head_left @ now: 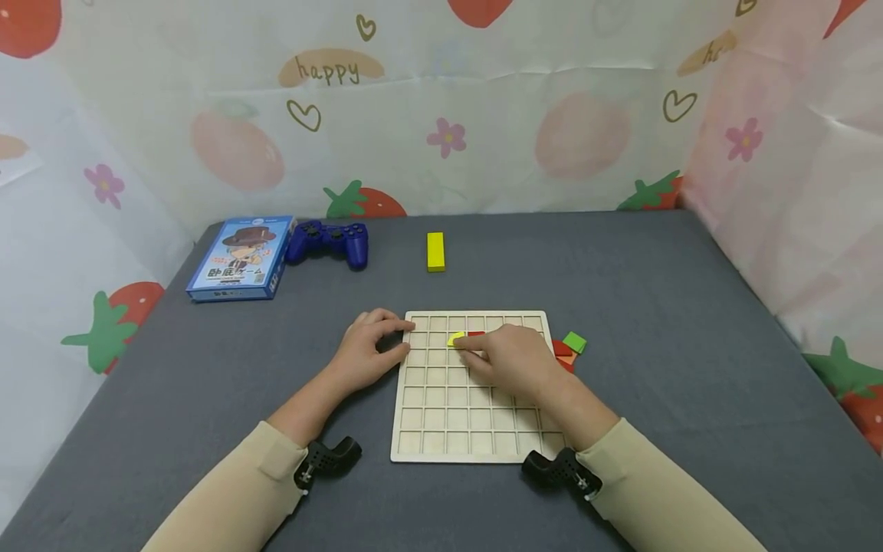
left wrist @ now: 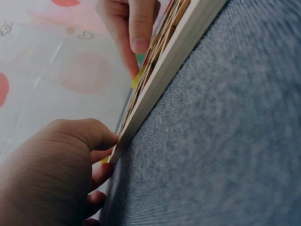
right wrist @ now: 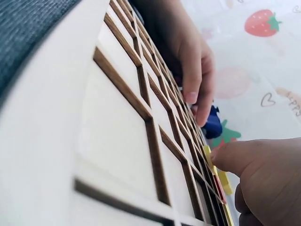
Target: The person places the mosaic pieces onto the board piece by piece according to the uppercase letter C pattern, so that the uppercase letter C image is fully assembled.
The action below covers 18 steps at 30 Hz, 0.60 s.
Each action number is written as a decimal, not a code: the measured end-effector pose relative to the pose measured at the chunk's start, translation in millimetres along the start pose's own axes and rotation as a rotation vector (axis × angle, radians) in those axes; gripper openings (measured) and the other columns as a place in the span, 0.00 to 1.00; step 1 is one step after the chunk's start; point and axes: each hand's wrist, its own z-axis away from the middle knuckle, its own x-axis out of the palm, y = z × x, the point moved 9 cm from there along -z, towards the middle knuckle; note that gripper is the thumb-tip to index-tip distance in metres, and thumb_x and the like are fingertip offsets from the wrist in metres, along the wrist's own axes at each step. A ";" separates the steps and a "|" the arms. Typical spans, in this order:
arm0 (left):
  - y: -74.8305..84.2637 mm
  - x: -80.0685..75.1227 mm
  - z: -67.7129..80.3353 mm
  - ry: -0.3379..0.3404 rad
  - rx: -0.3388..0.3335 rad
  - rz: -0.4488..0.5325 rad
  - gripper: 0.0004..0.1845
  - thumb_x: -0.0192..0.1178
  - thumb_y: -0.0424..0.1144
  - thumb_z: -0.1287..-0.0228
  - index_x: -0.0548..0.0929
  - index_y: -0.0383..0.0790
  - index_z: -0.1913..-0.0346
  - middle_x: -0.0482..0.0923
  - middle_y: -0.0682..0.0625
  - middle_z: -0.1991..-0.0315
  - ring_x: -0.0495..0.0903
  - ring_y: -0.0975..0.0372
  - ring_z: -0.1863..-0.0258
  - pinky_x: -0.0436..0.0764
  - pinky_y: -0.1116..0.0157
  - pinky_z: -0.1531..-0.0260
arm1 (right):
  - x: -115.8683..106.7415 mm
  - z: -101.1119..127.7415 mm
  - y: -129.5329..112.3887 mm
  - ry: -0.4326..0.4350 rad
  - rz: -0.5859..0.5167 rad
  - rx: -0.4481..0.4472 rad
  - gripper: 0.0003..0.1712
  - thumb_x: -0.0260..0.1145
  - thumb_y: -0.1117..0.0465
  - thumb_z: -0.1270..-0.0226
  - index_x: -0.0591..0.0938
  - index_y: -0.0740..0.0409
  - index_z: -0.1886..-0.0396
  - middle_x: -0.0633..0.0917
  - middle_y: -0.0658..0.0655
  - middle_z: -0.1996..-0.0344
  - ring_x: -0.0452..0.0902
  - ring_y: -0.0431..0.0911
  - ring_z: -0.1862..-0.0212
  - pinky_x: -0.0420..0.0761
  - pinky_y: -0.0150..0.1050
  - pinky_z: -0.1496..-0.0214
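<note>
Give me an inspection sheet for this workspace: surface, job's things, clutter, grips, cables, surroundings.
Surface: grey cloth-covered table.
Job's things: wooden grid board lying flat; small yellow piece and a red piece in its upper rows.
Clutter: long yellow block, blue box, blue game controller; green piece and red pieces beside the board's right edge.
Grips: left hand fingers on the board's left edge; right hand fingertips on the yellow piece.
Cables: nothing seen.
Surroundings: strawberry-print backdrop on three sides.
</note>
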 end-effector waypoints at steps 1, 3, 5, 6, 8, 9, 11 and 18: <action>0.0 0.1 0.0 0.000 0.001 0.000 0.18 0.68 0.37 0.33 0.87 0.43 0.41 0.79 0.46 0.48 0.72 0.51 0.52 0.69 0.48 0.49 | -0.6 0.0 0.5 0.006 -0.005 0.001 0.16 0.63 0.51 0.25 0.89 0.36 0.43 0.82 0.46 0.83 0.77 0.43 0.75 0.70 0.39 0.77; 0.0 0.4 -0.1 -0.001 0.003 0.002 0.18 0.68 0.37 0.33 0.87 0.42 0.41 0.79 0.46 0.48 0.72 0.51 0.52 0.69 0.47 0.49 | -1.4 0.2 1.4 0.016 -0.018 0.003 0.15 0.63 0.51 0.25 0.89 0.37 0.44 0.86 0.47 0.77 0.78 0.43 0.74 0.71 0.39 0.76; -0.6 0.8 0.4 -0.003 0.003 0.003 0.18 0.68 0.37 0.33 0.87 0.42 0.41 0.79 0.46 0.48 0.72 0.51 0.51 0.69 0.47 0.49 | -0.7 0.0 3.0 0.011 -0.044 0.011 0.17 0.63 0.51 0.24 0.87 0.38 0.40 0.84 0.47 0.80 0.75 0.42 0.76 0.70 0.39 0.76; -1.0 1.1 0.7 -0.003 0.003 0.001 0.18 0.68 0.37 0.33 0.87 0.42 0.41 0.79 0.46 0.48 0.72 0.51 0.51 0.69 0.47 0.49 | -1.1 -0.2 4.0 0.014 -0.064 0.019 0.19 0.63 0.51 0.24 0.86 0.38 0.37 0.81 0.45 0.83 0.72 0.41 0.79 0.68 0.39 0.77; -2.0 1.9 1.6 -0.004 0.000 -0.002 0.18 0.68 0.37 0.33 0.87 0.42 0.41 0.79 0.46 0.48 0.72 0.51 0.51 0.69 0.47 0.49 | -5.4 0.0 5.0 0.018 -0.119 0.048 0.22 0.63 0.50 0.24 0.82 0.38 0.33 0.72 0.44 0.88 0.65 0.40 0.83 0.65 0.38 0.78; -2.4 2.1 2.0 -0.004 -0.001 -0.004 0.18 0.68 0.37 0.33 0.87 0.42 0.41 0.79 0.46 0.48 0.72 0.51 0.51 0.69 0.47 0.49 | -8.4 0.2 6.0 0.023 -0.156 0.064 0.23 0.63 0.49 0.23 0.81 0.38 0.31 0.69 0.44 0.88 0.62 0.40 0.84 0.63 0.38 0.78; -2.8 2.3 2.6 -0.002 -0.005 -0.003 0.18 0.68 0.37 0.33 0.87 0.41 0.42 0.79 0.46 0.48 0.72 0.51 0.51 0.69 0.47 0.49 | -17.4 0.4 8.5 0.044 -0.222 0.085 0.25 0.63 0.49 0.23 0.79 0.40 0.29 0.66 0.44 0.88 0.59 0.39 0.85 0.61 0.38 0.78; 0.7 0.9 0.0 0.007 0.008 -0.006 0.18 0.68 0.37 0.33 0.87 0.41 0.42 0.79 0.45 0.48 0.72 0.51 0.52 0.69 0.48 0.49 | -47.6 5.6 45.3 0.027 -0.419 0.203 0.20 0.66 0.53 0.24 0.85 0.51 0.37 0.72 0.51 0.83 0.63 0.45 0.79 0.66 0.41 0.73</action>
